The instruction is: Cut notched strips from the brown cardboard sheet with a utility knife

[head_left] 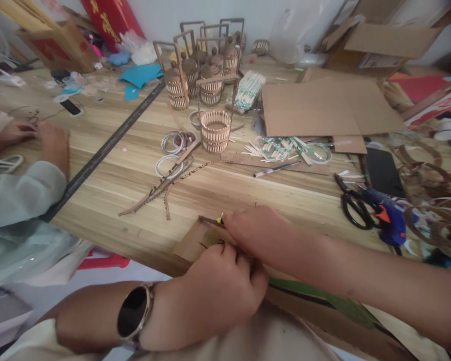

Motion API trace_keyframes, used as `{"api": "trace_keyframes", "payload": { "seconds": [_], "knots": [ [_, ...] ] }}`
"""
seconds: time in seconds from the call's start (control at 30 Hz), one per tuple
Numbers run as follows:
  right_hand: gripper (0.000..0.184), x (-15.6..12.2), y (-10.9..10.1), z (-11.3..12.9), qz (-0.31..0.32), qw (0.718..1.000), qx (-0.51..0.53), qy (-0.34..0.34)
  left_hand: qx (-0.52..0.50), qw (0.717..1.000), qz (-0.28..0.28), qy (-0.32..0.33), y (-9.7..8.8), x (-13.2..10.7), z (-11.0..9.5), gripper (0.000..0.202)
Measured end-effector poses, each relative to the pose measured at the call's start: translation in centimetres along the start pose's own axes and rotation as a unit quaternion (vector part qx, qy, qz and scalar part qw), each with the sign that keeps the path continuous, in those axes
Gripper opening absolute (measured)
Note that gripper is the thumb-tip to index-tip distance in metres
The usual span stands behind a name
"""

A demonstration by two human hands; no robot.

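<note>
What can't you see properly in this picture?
- Head view: the thin tool is mostly hidden under the right hand; only its yellow tip shows.
- Head view: the left hand curls over the cardboard piece, so its grip is hidden.
- Head view: a co-worker's hands at the left edge are blurred; what they touch is unclear.

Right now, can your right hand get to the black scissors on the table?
Probably yes. The right hand pinches a yellow-tipped tool at the cardboard piece, and only bare table lies between it and the scissors. The glue gun lies close beside them, farther out.
</note>
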State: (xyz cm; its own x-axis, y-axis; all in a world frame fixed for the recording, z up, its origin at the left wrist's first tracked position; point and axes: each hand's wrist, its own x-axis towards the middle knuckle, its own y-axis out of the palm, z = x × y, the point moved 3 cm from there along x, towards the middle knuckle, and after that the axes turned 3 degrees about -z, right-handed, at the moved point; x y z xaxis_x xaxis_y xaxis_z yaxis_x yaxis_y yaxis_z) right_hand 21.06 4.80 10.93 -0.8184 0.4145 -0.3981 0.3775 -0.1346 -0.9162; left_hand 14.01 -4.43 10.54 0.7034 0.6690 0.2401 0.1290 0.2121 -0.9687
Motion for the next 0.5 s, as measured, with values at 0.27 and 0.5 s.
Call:
{"api": "trace_keyframes", "payload": {
  "seconds": [0.27,0.5],
  "knots": [
    [0.027,-0.1,1.7,0.1,-0.065,0.998,-0.017,-0.009,0.015,0.999,0.046,-0.019,0.3,-0.6,0.6,0.020],
    [0.030,-1.8,0.8,0.1,-0.026,0.999,-0.025,-0.005,0.005,0.999,0.031,-0.022,0.6,-0.8,0.4,0.025]
  ]
}}
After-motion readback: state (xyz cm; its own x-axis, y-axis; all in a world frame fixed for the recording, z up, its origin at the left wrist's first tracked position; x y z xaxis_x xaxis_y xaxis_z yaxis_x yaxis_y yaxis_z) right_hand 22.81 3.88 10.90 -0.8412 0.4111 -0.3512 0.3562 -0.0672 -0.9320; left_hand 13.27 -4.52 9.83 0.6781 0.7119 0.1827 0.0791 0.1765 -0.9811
